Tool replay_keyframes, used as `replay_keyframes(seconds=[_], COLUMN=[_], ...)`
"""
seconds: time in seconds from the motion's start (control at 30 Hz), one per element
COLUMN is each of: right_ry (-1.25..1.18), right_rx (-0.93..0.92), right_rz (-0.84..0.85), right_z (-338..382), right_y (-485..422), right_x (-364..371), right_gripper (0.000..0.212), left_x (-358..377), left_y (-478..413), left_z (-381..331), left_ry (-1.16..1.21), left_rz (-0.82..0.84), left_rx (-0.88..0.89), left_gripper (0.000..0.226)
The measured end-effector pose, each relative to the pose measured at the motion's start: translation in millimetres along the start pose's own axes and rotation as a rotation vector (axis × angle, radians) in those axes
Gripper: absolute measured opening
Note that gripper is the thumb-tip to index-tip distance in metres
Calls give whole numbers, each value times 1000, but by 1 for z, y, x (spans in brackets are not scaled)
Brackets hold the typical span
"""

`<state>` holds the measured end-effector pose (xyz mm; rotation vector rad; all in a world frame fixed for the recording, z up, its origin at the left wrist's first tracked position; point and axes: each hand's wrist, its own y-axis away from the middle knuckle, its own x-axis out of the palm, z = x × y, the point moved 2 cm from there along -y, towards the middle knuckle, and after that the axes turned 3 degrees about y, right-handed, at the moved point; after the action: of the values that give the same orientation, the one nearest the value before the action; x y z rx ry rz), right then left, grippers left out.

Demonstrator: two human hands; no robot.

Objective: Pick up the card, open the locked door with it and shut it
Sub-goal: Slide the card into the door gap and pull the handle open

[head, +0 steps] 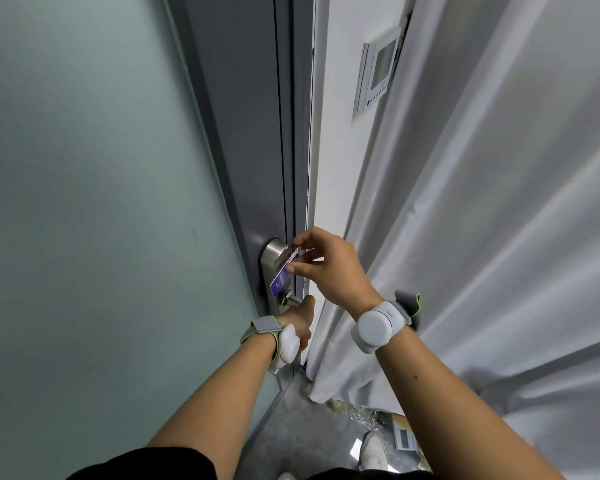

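Observation:
The dark grey door with a frosted glass panel fills the left half of the view. A brushed steel lock plate sits on its right edge. My right hand pinches a purple and white card and holds it flat against the lock plate. Just below, my left hand is wrapped around the metal door handle, most of which is hidden by the fingers. The door lies against its frame, with a thin dark gap along the edge.
A white wall strip with a small intercom panel stands right of the door. A white curtain hangs along the right side. On the grey floor are my white shoe, some papers and clutter.

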<state>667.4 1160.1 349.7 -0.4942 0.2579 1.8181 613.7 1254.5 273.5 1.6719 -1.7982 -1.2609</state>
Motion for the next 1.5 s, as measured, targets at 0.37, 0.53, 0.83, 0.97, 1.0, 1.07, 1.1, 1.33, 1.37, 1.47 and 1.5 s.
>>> replay_keyframes(seconds=[0.37,0.53,0.83,0.97,1.0,1.07,1.1,1.33,1.37,1.47,1.5], right_ry=[-35,-10,-31,-50,-49,-56,-61,-105,-109,-91,-89], right_rx=[15,16,58,70,72,73,74,94,91,87,89], right_rz=[13,25,25,19,20,19,18,4,7,28,36], right_z=[-7,-15,-24,-25,-25,-24,-24,-25,-24,-24,-25], right_y=[-3,0,3,4,4,4,4,7,7,5,4], right_x=[2,8,11,11,11,11,12,13,13,15,15], right_gripper=[38,36,38,35,35,34,34,32,32,32,33], left_x=[5,7,7,7,7,8,7,12,12,12,13], left_y=[11,16,13,10,9,6,9,2,3,-2,0], left_z=[-7,-8,-6,-5,-5,-6,-7,-1,0,7,9], left_ry=[107,15,105,47,47,95,94,247,256,308,322], left_rz=[76,105,129,143,147,158,149,63,39,-56,-85], left_rx=[-134,-104,-132,-128,-132,-151,-149,-100,-69,17,52], left_gripper=[51,49,56,60,58,58,58,60,60,51,47])
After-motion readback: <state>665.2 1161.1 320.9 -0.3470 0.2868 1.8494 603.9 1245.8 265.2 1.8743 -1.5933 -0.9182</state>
